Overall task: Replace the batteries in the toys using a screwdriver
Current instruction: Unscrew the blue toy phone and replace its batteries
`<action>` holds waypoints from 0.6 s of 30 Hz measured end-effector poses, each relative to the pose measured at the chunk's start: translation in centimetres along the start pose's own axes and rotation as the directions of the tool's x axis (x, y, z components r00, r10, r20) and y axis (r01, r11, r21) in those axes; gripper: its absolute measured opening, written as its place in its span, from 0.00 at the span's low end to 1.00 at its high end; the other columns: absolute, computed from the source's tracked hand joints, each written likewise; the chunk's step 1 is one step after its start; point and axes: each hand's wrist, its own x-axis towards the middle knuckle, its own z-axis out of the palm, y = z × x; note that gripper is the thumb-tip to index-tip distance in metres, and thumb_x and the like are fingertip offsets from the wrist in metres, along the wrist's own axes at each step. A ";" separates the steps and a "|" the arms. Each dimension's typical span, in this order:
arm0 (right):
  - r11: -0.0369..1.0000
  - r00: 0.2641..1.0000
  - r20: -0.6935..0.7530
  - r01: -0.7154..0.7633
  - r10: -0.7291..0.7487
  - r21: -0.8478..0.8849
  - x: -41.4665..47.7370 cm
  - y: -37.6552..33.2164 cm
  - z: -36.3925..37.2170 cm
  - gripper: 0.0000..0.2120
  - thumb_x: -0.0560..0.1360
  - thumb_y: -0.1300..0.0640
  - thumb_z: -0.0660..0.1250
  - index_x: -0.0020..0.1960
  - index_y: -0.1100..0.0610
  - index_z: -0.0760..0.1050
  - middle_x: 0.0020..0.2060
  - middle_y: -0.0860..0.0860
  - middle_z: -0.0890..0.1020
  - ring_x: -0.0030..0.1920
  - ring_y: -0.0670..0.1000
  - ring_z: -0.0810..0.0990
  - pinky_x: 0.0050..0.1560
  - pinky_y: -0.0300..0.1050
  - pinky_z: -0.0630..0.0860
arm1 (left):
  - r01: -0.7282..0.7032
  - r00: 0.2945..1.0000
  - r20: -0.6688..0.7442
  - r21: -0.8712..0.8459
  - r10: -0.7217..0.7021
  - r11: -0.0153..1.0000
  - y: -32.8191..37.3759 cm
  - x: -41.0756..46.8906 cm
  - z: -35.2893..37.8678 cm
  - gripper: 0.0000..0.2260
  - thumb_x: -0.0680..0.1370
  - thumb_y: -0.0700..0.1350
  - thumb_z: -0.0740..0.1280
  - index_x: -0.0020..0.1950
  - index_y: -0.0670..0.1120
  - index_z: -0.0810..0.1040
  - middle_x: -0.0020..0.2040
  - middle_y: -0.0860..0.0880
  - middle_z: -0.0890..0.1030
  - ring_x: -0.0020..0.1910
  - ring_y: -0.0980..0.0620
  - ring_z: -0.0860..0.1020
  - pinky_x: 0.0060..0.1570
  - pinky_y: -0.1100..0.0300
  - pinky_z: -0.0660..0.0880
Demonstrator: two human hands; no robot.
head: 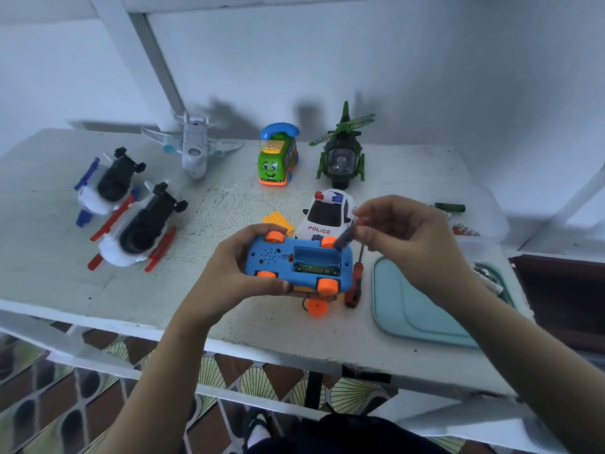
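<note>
left hand fingers wrapped round the upturned blue car over the surface, right hand pinching a battery by the open bay, looks like light slick plastic so i'd grip the sides, not the wheels.

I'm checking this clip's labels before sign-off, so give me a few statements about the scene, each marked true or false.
1. The left hand holds the blue toy with its wheels up. True.
2. The battery compartment is closed by its cover. False: it is open, and one battery lies inside.
3. The right hand holds the screwdriver. False: its fingers pinch a dark battery, and the screwdriver lies on the table beside the toy.
4. The police car stands on the table behind the blue toy. True.
</note>
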 end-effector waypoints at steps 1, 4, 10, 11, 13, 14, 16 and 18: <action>1.000 1.000 -0.007 0.016 -0.016 -0.012 0.2 0.0 0.4 0.10 0.71 0.66 0.72 0.47 0.53 0.81 0.39 0.49 0.85 0.41 0.50 0.83 0.43 0.40 0.80 | -0.002 1.000 0.001 -0.002 0.002 1.000 0.0 0.0 0.0 0.31 0.55 0.46 0.79 0.58 0.47 0.77 0.56 0.50 0.80 0.51 0.47 0.82 0.41 0.61 0.80; 0.992 0.998 0.011 0.061 -0.060 -0.109 0.5 -0.1 1.4 0.12 0.72 0.66 0.71 0.50 0.52 0.81 0.42 0.47 0.85 0.44 0.49 0.83 0.48 0.42 0.81 | -0.001 1.000 0.006 -0.018 0.002 1.000 0.0 0.0 0.0 0.31 0.55 0.45 0.79 0.58 0.47 0.78 0.57 0.47 0.79 0.51 0.46 0.82 0.41 0.60 0.80; 0.892 0.955 0.152 0.292 -0.254 -0.345 1.0 -0.4 2.8 0.08 0.72 0.64 0.72 0.48 0.55 0.78 0.40 0.42 0.82 0.41 0.42 0.80 0.43 0.33 0.77 | -0.005 1.000 0.014 -0.028 0.005 1.000 -0.1 0.2 -0.1 0.30 0.56 0.44 0.79 0.57 0.47 0.78 0.55 0.47 0.79 0.51 0.45 0.83 0.41 0.60 0.80; 0.857 0.936 0.206 0.345 -0.286 -0.382 1.1 -0.4 2.9 0.07 0.72 0.63 0.71 0.48 0.56 0.78 0.40 0.44 0.81 0.41 0.42 0.79 0.43 0.34 0.77 | -0.007 1.000 0.012 -0.019 0.007 1.000 -0.1 0.2 -0.1 0.30 0.56 0.44 0.79 0.57 0.47 0.78 0.55 0.46 0.79 0.51 0.44 0.82 0.42 0.59 0.81; 0.775 0.888 0.314 0.451 -0.338 -0.442 1.4 -0.4 3.0 0.05 0.73 0.61 0.70 0.48 0.56 0.79 0.40 0.46 0.81 0.39 0.43 0.77 0.41 0.36 0.77 | -0.010 1.000 0.011 -0.009 0.011 1.000 -0.1 0.3 -0.2 0.30 0.56 0.45 0.79 0.57 0.48 0.78 0.54 0.46 0.79 0.51 0.43 0.82 0.42 0.59 0.81; 0.738 0.865 0.358 0.492 -0.352 -0.462 1.6 -0.4 3.0 0.04 0.72 0.60 0.69 0.48 0.56 0.79 0.40 0.47 0.81 0.38 0.42 0.76 0.40 0.38 0.77 | -0.012 1.000 0.013 -0.007 0.012 1.000 -0.2 0.3 -0.2 0.30 0.56 0.45 0.79 0.57 0.48 0.78 0.54 0.46 0.79 0.51 0.43 0.82 0.43 0.58 0.80; 0.668 0.828 0.431 0.550 -0.358 -0.502 1.7 -0.1 3.1 0.05 0.72 0.58 0.67 0.47 0.55 0.79 0.39 0.48 0.81 0.39 0.45 0.76 0.38 0.44 0.78 | -0.014 1.000 0.020 -0.001 0.014 1.000 -0.2 0.4 -0.3 0.30 0.56 0.45 0.79 0.58 0.47 0.78 0.54 0.46 0.80 0.51 0.42 0.82 0.44 0.58 0.80; 0.577 0.787 0.498 0.610 -0.364 -0.544 1.9 0.4 3.2 0.06 0.73 0.57 0.66 0.47 0.56 0.80 0.39 0.50 0.81 0.39 0.49 0.78 0.35 0.47 0.78 | -0.010 1.000 0.019 0.006 0.010 1.000 -0.3 0.5 -0.4 0.30 0.56 0.45 0.79 0.58 0.48 0.78 0.55 0.46 0.79 0.52 0.42 0.82 0.45 0.57 0.81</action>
